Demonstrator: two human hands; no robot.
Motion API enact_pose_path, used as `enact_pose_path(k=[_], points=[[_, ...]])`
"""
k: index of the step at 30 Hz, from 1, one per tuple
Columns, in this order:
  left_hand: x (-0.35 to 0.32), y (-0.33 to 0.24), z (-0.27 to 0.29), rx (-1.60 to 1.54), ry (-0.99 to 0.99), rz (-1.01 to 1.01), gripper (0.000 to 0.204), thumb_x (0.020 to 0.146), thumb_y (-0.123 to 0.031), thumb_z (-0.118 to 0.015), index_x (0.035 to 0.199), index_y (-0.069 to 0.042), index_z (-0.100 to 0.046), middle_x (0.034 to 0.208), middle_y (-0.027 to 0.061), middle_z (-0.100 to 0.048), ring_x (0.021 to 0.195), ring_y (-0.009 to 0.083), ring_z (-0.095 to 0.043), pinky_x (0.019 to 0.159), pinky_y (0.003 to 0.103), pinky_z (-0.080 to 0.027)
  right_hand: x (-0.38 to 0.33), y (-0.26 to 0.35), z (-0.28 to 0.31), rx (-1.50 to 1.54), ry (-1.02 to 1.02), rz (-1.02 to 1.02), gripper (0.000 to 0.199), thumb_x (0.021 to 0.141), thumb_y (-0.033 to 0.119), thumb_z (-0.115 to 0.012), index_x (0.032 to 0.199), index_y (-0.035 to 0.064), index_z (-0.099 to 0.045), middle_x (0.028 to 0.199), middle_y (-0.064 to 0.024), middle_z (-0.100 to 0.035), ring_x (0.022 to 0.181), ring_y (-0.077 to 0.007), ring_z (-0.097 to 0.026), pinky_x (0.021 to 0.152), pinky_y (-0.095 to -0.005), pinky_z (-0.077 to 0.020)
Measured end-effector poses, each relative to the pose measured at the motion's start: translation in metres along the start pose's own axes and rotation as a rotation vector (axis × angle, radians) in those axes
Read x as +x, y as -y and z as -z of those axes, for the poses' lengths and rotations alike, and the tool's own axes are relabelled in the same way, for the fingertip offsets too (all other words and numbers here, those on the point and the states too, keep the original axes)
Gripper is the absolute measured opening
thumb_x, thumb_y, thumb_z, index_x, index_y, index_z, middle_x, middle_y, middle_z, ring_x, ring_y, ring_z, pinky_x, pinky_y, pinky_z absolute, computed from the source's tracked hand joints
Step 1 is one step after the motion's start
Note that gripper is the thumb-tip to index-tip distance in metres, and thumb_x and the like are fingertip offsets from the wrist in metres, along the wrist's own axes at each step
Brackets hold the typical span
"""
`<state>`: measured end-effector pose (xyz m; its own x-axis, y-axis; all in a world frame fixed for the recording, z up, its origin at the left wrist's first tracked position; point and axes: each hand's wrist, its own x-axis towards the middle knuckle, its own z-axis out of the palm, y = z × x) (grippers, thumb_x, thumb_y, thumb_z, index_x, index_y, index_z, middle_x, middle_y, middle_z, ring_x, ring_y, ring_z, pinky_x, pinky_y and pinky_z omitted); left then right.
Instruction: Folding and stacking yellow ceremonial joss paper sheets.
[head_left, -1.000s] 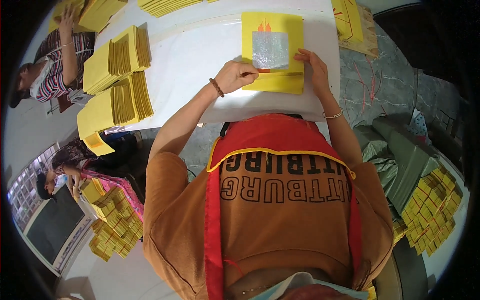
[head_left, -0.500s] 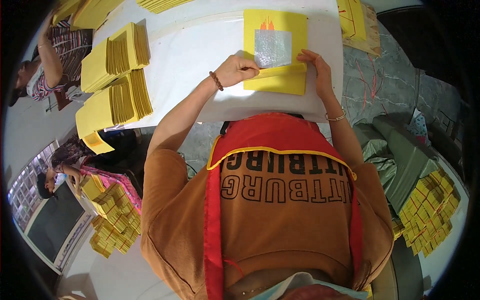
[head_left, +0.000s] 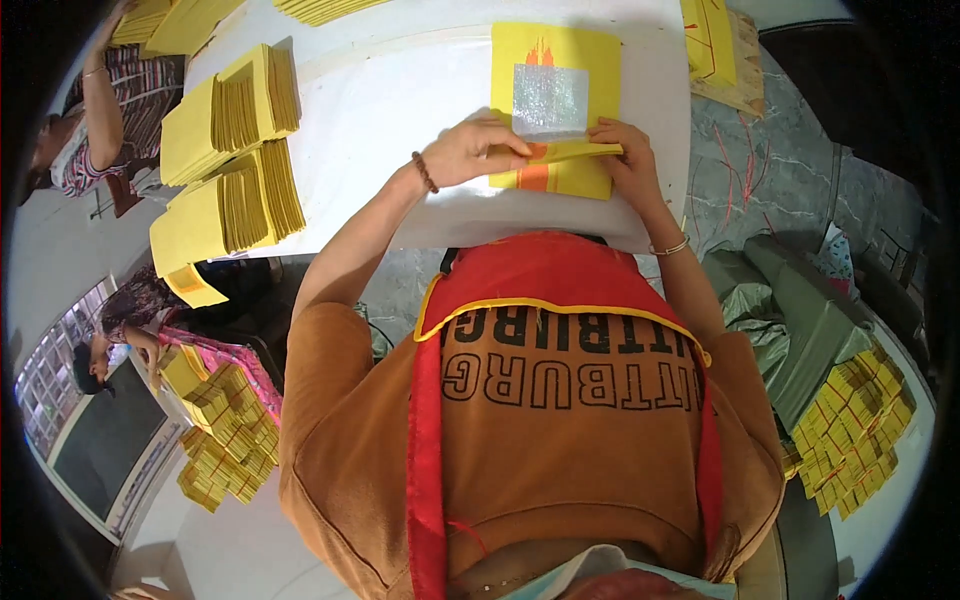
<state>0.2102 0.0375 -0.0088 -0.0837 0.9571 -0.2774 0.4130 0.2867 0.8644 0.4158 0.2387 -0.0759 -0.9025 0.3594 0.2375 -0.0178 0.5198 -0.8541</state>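
Yellow paper (head_left: 602, 85) with a silvery square (head_left: 550, 100) and orange marks at its far end lies on the white table in front of me. Its near part is rolled or folded into a narrow strip (head_left: 575, 152) lying crosswise. My left hand (head_left: 475, 150) pinches the strip's left end between thumb and fingers. At the right end, my right hand (head_left: 627, 165) is closed round the strip, its fingertips partly hidden. Nearer me, more yellow paper with an orange patch (head_left: 534, 178) shows below the strip.
Folded yellow paper stacks (head_left: 235, 110) stand along the table's (head_left: 390, 110) left side. Tied yellow bundles (head_left: 710, 45) lie beyond its right edge. Two people sit at the left, one near piled bundles (head_left: 230, 430). More bundles (head_left: 858, 430) are heaped at the right, beside green covering (head_left: 800, 320).
The folded strip has been lifted and turned slightly, showing an orange patch beneath. My right hand has moved nearer me and closed on the strip's end. The paper has shifted slightly right.
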Motion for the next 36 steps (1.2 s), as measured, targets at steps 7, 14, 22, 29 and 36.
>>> enact_pose_path(k=[7,14,22,29,36], points=[[0.004,0.012,-0.001,0.719,-0.374,-0.274,0.041,0.076,-0.016,-0.065,0.117,-0.015,-0.059,0.121,0.0091,-0.054,0.117,0.0298,-0.045,0.095,0.04,-0.034,0.005,0.009,0.0,0.479,-0.035,-0.294,0.022,0.074,0.004,-0.066,0.095,0.0101,-0.06,0.099,-0.0055,-0.065,0.107,-0.0243,-0.057,0.095,-0.0346,-0.0341],[-0.018,-0.015,-0.001,0.832,-0.467,-0.404,0.039,0.074,-0.002,-0.052,0.111,-0.013,-0.061,0.11,0.006,-0.06,0.103,0.0241,-0.053,0.083,0.034,-0.04,0.006,0.053,0.026,-0.034,-0.046,0.15,0.019,0.076,0.009,-0.064,0.094,0.013,-0.06,0.102,-0.0033,-0.065,0.107,-0.0227,-0.057,0.091,-0.0344,-0.031],[-0.018,0.01,-0.032,0.274,-0.421,-0.161,0.014,0.084,-0.01,-0.055,0.097,-0.005,-0.061,0.084,0.0129,-0.06,0.08,0.031,-0.056,0.066,0.035,-0.046,-0.001,0.057,0.015,0.038,0.078,-0.291,0.023,0.082,0.021,-0.063,0.101,0.0078,-0.062,0.095,-0.007,-0.066,0.086,-0.0211,-0.063,0.077,-0.0318,-0.0413],[0.0,0.011,-0.045,-0.221,-0.562,0.289,0.026,0.083,-0.016,-0.059,0.105,-0.002,-0.059,0.075,0.0164,-0.06,0.065,0.0249,-0.058,0.062,0.035,-0.046,0.02,0.027,-0.01,0.006,-0.19,-0.388,0.048,0.082,0.029,-0.063,0.122,0.006,-0.049,0.087,-0.0127,-0.067,0.068,-0.0217,-0.064,0.061,-0.0322,-0.0472],[0.011,0.023,-0.05,-0.533,-0.716,0.233,0.044,0.08,-0.008,-0.061,0.119,0.002,-0.044,0.08,0.0151,-0.064,0.07,0.0177,-0.061,0.065,0.032,-0.048,0.04,0.048,-0.009,-0.033,-0.124,-0.558,0.063,0.08,0.025,-0.065,0.134,0.0134,-0.034,0.081,-0.011,-0.064,0.068,-0.0234,-0.062,0.062,-0.0344,-0.0464]])
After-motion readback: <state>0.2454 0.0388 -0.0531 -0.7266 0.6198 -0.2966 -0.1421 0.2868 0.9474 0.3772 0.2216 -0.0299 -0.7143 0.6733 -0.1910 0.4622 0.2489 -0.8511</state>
